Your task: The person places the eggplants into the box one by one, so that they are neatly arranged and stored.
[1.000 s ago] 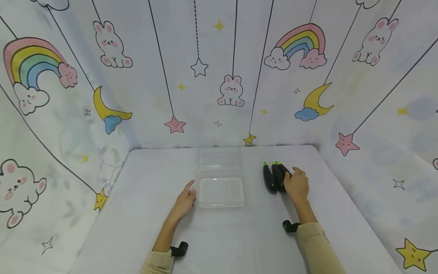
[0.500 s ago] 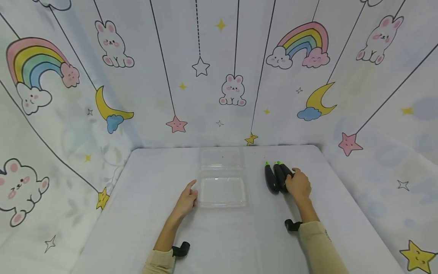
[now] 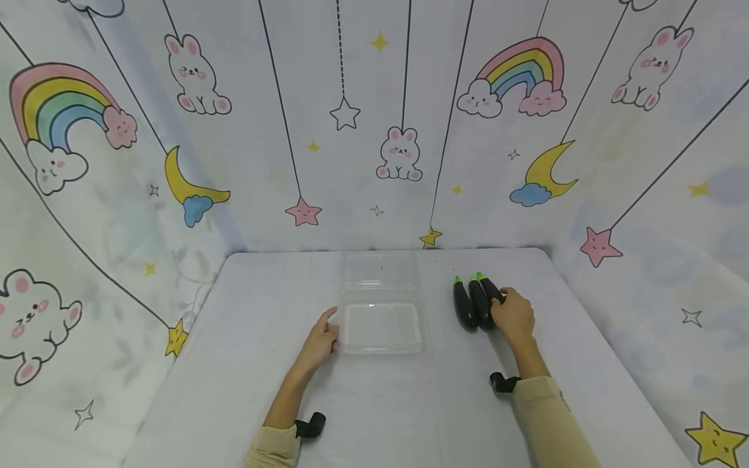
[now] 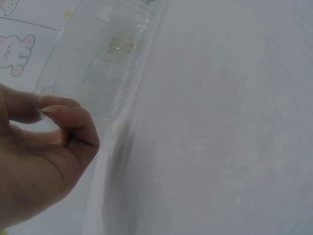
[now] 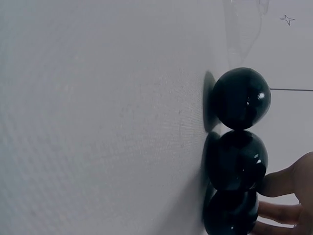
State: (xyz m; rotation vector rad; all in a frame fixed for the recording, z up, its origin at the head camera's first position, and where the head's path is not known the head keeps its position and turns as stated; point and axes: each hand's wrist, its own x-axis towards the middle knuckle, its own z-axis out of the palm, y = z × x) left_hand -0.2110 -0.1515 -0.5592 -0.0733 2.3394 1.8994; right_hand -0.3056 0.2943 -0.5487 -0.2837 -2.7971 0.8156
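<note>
Three glossy black eggplants with green stem ends lie side by side at the right. My right hand grips the rightmost eggplant; its thumb sits between that one and the middle eggplant. The left eggplant is untouched by the hand. A clear plastic container with its lid folded back stands at the centre. At the container's left rim, my left hand pinches the edge between thumb and curled fingers, as the left wrist view shows.
Everything rests on a white table. Behind and beside it hangs a pale cloth printed with rabbits, rainbows, moons and stars. A black wrist camera mount sits on the left wrist, another mount on the right.
The rightmost eggplant's stem end has shifted slightly under my right hand. My left hand and the container stay put; the whole head view has drifted a little.
</note>
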